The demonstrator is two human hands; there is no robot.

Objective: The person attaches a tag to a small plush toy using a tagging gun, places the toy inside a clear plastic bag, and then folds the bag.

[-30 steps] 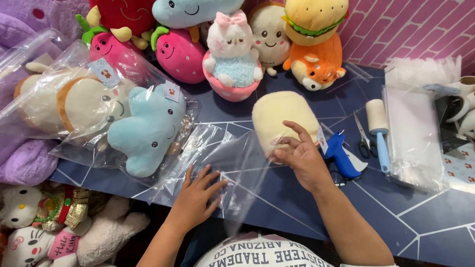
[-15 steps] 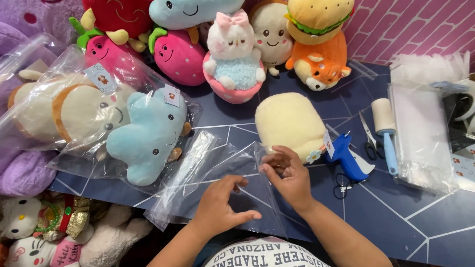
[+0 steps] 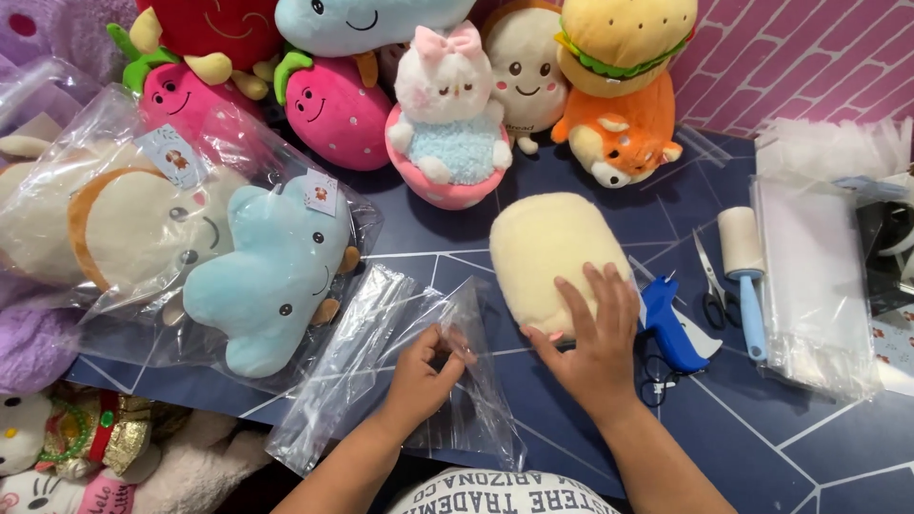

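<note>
A cream oval plush (image 3: pixel 552 252) lies face down in the middle of the dark blue table (image 3: pixel 762 428). My right hand (image 3: pixel 590 338) rests flat on its near end with the fingers spread. Just to the left, my left hand (image 3: pixel 424 376) pinches the edge of a clear plastic bag (image 3: pixel 381 371) that lies crumpled on the table, its mouth lifted toward the plush.
A bagged blue plush (image 3: pixel 271 276) and a bagged cream round plush (image 3: pixel 133 233) lie at left. Strawberry, cupcake and burger plushes line the back. A blue tool (image 3: pixel 671 324), scissors (image 3: pixel 709 286), a lint roller (image 3: pixel 743 262) and a stack of clear bags (image 3: pixel 819 286) sit at right.
My right hand moved from the bag's edge onto the cream plush. My left hand closed on the bag's edge and lifted it.
</note>
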